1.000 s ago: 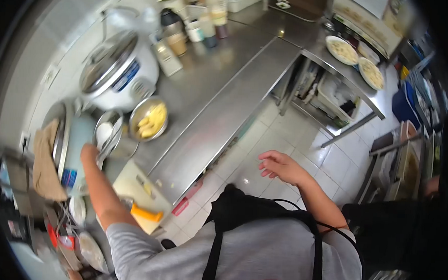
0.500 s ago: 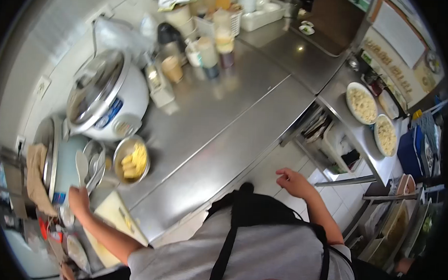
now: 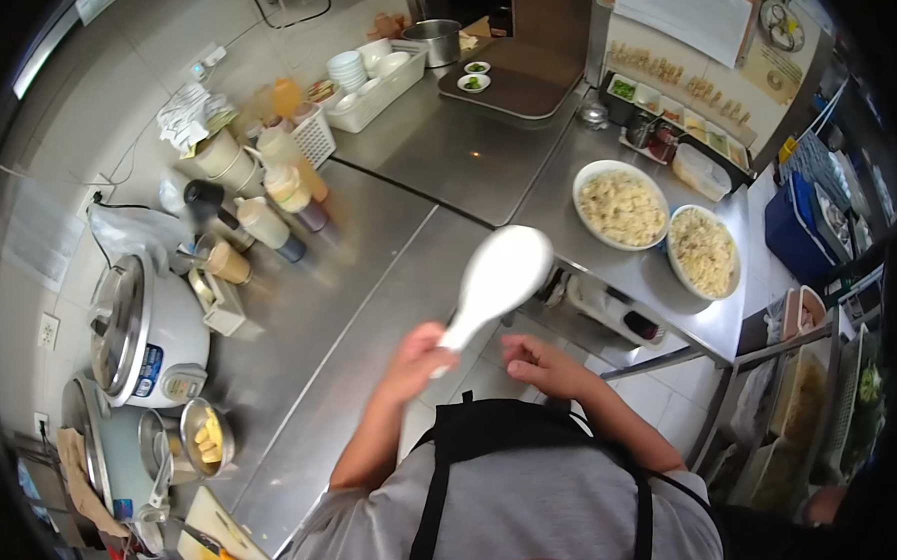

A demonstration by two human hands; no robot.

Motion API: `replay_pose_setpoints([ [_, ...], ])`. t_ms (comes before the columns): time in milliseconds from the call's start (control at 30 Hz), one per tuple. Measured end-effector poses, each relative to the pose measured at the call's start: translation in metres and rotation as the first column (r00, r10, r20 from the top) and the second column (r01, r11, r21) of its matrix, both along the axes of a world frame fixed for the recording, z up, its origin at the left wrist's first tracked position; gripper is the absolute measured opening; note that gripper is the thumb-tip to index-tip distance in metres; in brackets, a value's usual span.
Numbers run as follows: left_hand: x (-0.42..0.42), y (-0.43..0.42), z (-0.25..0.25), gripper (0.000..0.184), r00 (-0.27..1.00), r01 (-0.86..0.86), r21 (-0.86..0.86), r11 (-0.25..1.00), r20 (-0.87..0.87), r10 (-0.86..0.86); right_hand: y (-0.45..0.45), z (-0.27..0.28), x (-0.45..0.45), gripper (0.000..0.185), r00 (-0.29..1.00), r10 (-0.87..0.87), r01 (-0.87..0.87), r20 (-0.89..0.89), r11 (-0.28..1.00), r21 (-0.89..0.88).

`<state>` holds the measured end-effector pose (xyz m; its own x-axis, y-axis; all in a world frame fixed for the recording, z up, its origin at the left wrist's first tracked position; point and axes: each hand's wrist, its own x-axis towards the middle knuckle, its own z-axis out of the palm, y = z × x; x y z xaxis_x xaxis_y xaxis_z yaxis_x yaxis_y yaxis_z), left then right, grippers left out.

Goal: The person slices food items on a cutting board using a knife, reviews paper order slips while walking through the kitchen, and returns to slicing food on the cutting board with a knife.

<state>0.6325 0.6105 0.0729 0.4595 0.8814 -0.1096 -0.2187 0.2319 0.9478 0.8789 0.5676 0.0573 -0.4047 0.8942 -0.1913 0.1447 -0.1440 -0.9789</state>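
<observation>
My left hand (image 3: 420,363) is closed round the handle of a white rice paddle (image 3: 509,268), raised in front of my body with its broad blade up. Close by on the right, my right hand (image 3: 543,366) hovers with loosely bent fingers apart and holds nothing. Beyond the paddle, on the right-hand steel counter, stand two white bowls heaped with a pale rice-like food: a larger bowl (image 3: 580,208) and, beside it, a second bowl (image 3: 733,280).
A large rice cooker (image 3: 181,338) sits at the left, near a metal bowl of yellow pieces (image 3: 207,438) and a cutting board (image 3: 220,515). Sauce bottles (image 3: 290,188) line the wall. At the back lies a brown tray (image 3: 522,83) with small dishes.
My left hand has come away from the metal utensil bowl at the left, bringing the rice paddle to the middle. My view has turned right, toward the two food bowls.
</observation>
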Motion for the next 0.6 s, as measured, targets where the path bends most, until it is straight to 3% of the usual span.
replay_pose_setpoints([
  [67,0.091,0.008,-0.005,0.007,0.977,0.208,0.093,0.974,0.029,-0.212,0.002,0.008,0.037,0.042,0.963,-0.141,0.140,-0.231,0.990,-0.020],
  [133,0.164,0.011,-0.009,0.008,0.932,0.358,0.105,0.928,0.021,-0.362,0.005,0.037,0.078,0.033,0.890,-0.345,0.309,-0.297,0.937,-0.164],
  [200,0.211,0.024,-0.001,0.019,0.913,0.407,0.445,0.798,-0.175,-0.368,0.014,0.045,0.124,0.032,0.844,-0.470,0.455,-0.258,0.882,-0.121],
  [233,0.221,0.035,0.012,0.027,0.870,0.468,0.404,0.786,-0.368,-0.329,0.017,0.058,0.148,0.037,0.855,-0.495,0.504,-0.152,0.863,0.028],
  [267,0.226,0.053,0.026,0.035,0.780,0.538,0.339,0.772,-0.548,-0.302,0.019,0.069,0.174,0.039,0.817,-0.573,0.553,0.063,0.810,0.196],
  [300,0.229,0.073,0.025,0.041,0.843,0.433,0.265,0.862,-0.457,-0.284,0.023,0.055,0.211,0.040,0.732,-0.660,0.555,0.170,0.722,0.412],
  [333,0.227,0.098,0.024,0.047,0.898,0.312,0.177,0.933,-0.376,-0.229,0.024,0.066,0.229,0.037,0.601,-0.798,0.757,0.047,0.588,0.287],
  [367,0.218,0.124,0.040,0.053,0.909,0.183,0.288,0.940,-0.413,-0.051,0.025,0.063,0.252,0.033,0.516,-0.857,0.828,-0.019,0.492,0.270],
  [400,0.203,0.159,0.029,0.055,0.934,0.023,0.455,0.890,-0.327,0.143,0.029,0.062,0.271,0.030,0.387,-0.915,0.922,-0.116,0.385,0.043],
  [433,0.188,0.179,0.066,0.058,0.951,-0.079,0.313,0.947,-0.261,0.166,0.032,0.064,0.281,0.028,0.342,-0.931,0.939,-0.131,0.345,0.004],
  [467,0.170,0.212,0.084,0.057,0.930,-0.155,0.304,0.940,-0.277,0.243,0.037,0.065,0.288,0.026,0.395,-0.912,0.918,-0.114,0.397,0.006],
  [533,0.139,0.271,0.129,0.051,0.863,-0.273,0.375,0.886,-0.311,0.397,0.056,0.061,0.289,0.030,0.454,-0.885,0.875,0.106,0.465,0.133],
  [600,0.088,0.363,0.158,0.030,0.824,-0.215,0.531,0.820,-0.352,0.444,0.076,0.048,0.276,0.034,0.514,-0.820,0.820,0.253,0.556,0.139],
])
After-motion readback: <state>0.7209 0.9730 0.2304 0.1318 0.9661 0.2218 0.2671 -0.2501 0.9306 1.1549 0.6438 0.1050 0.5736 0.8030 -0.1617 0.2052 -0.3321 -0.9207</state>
